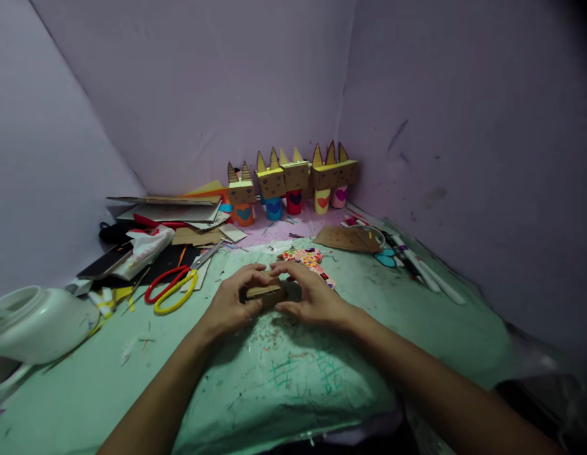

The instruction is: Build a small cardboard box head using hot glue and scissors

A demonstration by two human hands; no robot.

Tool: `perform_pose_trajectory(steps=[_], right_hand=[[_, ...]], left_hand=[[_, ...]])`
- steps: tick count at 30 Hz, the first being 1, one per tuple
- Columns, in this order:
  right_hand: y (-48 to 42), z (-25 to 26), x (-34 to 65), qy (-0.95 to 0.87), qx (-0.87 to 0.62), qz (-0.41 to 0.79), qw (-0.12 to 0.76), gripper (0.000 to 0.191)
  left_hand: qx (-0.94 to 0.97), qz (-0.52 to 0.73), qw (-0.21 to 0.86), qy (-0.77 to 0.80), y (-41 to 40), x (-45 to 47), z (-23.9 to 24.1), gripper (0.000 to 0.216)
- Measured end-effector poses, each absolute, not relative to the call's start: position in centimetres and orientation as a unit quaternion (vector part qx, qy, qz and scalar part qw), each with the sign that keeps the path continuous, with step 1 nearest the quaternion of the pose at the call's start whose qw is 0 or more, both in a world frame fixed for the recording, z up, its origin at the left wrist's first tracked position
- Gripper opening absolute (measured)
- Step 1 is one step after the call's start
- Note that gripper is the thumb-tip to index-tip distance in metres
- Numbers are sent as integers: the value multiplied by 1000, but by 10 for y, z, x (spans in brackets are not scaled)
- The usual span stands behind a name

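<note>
Between my two hands is a small brown cardboard box (265, 293), low over the green-covered table (369, 366). My left hand (235, 297) curls round its left end, thumb in front and fingers over the top. From the other side my right hand (316, 296) arches over it, its thumb against the front right corner and a dark gap under the palm. Parts of the box are hidden by the fingers. Just behind my right hand lies a piece of floral-patterned paper or cloth (305, 256), partly covered.
Several cardboard-headed figures (273, 183) with pointed ears stand at the back wall. Scissors (177, 284) with red and yellow handles lie left, before stacked cardboard (174, 201). A white pitcher-like vessel (51, 319) is far left. Cut cardboard (347, 239) and markers (423, 265) lie right.
</note>
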State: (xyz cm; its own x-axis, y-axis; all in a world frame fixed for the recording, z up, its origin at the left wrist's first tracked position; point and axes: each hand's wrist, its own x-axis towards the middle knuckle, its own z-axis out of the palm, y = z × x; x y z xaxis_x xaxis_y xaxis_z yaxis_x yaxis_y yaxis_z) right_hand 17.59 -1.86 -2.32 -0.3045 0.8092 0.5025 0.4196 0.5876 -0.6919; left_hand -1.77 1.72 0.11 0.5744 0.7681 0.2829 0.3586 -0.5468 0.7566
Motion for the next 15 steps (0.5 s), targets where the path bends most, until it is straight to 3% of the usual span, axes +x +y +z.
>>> perform_pose_trajectory(steps=[4,10,15], right_hand=[[-15,-28,177,-776,-392,208,449,27],[-19,-29,174,-779,-387,182,459,20],[-16,-31,172,-778,-368,162,484,18]], left_hand=[[842,325,215,372,13,-21,2,17],[891,346,8,295,7,-33,-9,14],[881,385,20,274,7,-35,-18,18]])
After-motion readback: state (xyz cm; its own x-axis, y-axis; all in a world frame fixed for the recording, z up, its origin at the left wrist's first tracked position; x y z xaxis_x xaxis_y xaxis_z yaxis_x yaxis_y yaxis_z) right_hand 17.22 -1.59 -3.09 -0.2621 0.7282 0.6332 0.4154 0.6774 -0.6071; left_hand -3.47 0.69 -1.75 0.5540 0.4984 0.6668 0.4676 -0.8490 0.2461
